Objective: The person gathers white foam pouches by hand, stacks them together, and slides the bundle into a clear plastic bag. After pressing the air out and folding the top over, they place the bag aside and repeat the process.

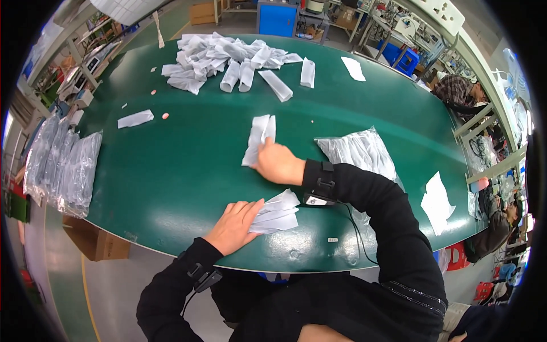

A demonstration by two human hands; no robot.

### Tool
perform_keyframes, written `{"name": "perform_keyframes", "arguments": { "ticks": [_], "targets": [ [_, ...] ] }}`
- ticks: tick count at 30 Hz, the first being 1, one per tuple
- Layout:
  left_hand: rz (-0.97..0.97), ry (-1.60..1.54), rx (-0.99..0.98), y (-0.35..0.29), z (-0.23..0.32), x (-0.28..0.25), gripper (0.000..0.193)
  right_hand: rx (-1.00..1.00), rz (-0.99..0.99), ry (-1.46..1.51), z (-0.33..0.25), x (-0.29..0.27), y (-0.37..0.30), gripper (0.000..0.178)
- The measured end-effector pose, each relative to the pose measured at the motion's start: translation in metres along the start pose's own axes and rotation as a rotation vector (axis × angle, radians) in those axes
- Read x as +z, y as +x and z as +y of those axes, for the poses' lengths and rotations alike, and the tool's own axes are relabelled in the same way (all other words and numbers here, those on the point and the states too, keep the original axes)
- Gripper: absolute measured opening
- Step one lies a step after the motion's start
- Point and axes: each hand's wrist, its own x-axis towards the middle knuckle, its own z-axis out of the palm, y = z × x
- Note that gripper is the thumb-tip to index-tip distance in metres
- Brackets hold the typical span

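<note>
Pale white fabric sleeves lie on a green table. My right hand (279, 164) is at the near end of a single sleeve (254, 130) in the middle, its fingers closed and pressed on the cloth. Part of that sleeve is hidden beneath the hand. Closer to me, my left hand (232, 227) lies flat with fingers stretched over the left end of a small stack of flattened sleeves (280, 214). Right of my hands, partly behind my right forearm, sits a clear plastic bag (362, 149) full of sleeves.
A large loose pile of sleeves (219, 57) covers the far side of the table (188, 154). Packed clear bags (62, 165) line the left edge. White sheets (437, 202) lie at right. A cardboard box (97, 239) stands below the left edge. Another person (456, 91) sits at far right.
</note>
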Motion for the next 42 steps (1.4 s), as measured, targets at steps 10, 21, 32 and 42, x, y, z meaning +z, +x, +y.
{"name": "perform_keyframes", "arguments": {
  "ticks": [10,21,32,42],
  "targets": [
    [0.031,-0.031,-0.082,-0.005,0.023,0.011,0.068,-0.470,0.104,0.196,0.025,-0.010,0.029,0.042],
    [0.211,0.005,-0.143,-0.022,0.046,0.018,0.066,0.149,-0.194,0.700,0.037,0.003,-0.056,0.043],
    [0.084,-0.080,-0.208,-0.022,0.029,0.024,0.072,-0.222,-0.085,0.611,0.032,0.014,-0.097,0.036],
    [0.338,-0.098,-0.170,-0.020,0.041,0.039,0.092,-0.495,0.030,0.384,0.011,0.024,-0.144,0.099]
  ]
}}
